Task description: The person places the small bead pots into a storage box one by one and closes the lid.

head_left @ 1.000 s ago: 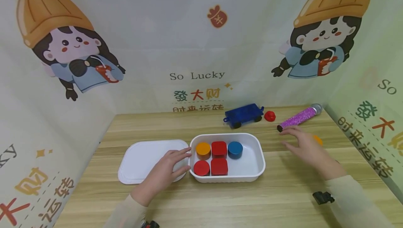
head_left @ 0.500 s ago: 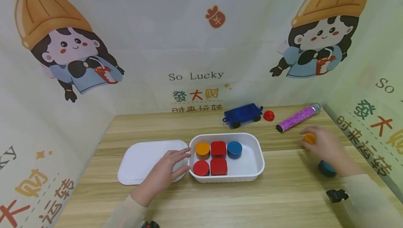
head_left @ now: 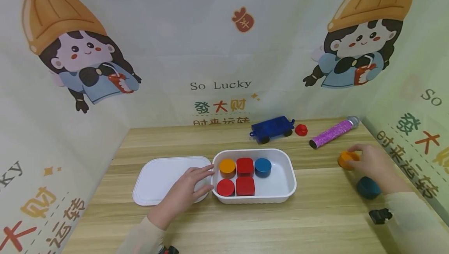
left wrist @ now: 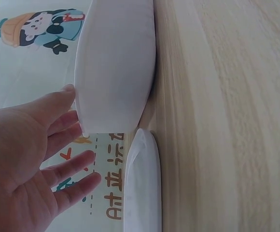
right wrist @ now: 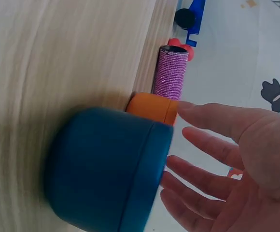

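My left hand (head_left: 179,195) rests over the white lid (head_left: 154,180), its extended fingertips touching the left rim of a white plastic box (head_left: 275,197). Inside the box are an orange round container (head_left: 227,166), two red square containers (head_left: 244,165), a red round container (head_left: 225,187) and a blue round container (head_left: 262,167). At the right, my right hand (head_left: 375,166) pinches another orange round container (head_left: 345,161) between thumb and fingers on the table. Beside it, under the wrist, stands a second blue round container (right wrist: 101,169), not held.
Toward the back wall are a blue toy wagon (head_left: 271,128), a small red object (head_left: 301,130) and a glittery pink microphone (head_left: 333,132). A printed cloth (head_left: 168,51) encloses the wooden table (head_left: 245,226) at the back and sides.
My right hand has moved right and down from near the microphone to the orange round container, uncovering the blue one beside it. My left hand stays in place at the box rim.
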Demonstrator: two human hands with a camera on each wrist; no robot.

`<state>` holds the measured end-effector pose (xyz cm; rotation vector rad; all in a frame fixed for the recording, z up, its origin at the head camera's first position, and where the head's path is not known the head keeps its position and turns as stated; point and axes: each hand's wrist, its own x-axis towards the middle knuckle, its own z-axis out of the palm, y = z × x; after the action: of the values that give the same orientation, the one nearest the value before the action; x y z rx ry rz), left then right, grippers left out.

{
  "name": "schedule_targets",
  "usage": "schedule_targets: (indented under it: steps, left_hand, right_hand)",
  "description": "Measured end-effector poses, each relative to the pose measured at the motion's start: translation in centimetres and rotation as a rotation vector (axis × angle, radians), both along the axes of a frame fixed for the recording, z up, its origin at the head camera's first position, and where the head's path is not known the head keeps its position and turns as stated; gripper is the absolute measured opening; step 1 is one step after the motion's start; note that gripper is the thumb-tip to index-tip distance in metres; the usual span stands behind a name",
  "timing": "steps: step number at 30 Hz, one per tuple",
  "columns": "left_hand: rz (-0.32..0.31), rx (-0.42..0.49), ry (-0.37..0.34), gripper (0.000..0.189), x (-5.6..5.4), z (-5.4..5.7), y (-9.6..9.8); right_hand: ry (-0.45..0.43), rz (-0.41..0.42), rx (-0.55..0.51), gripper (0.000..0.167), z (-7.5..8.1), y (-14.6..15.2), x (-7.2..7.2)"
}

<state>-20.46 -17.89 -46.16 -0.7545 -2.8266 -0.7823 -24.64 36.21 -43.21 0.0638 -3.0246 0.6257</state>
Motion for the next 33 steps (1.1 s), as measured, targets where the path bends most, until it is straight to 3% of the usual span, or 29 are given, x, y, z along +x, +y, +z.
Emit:
schedule_targets:
  steps: [8, 19, 33]
  left_hand:
    - [-0.005, 0.001, -0.015, 0.046, 0.0, 0.0, 0.1]
    - [-0.003, -0.004, -0.029, 0.046, 0.0, -0.2, 0.2]
    - [0.003, 0.011, -0.003, 0.047, 0.1, -0.2, 0.0]
  right_hand:
    - [-0.017, -0.013, -0.003, 0.041, -0.5, 0.6, -0.1]
    - [0.030, 0.050, -0.020, 0.039, -1.3, 0.1, 0.2]
    - [0.111, 0.195, 0.017, 0.036, 1.7, -5.0, 1.2]
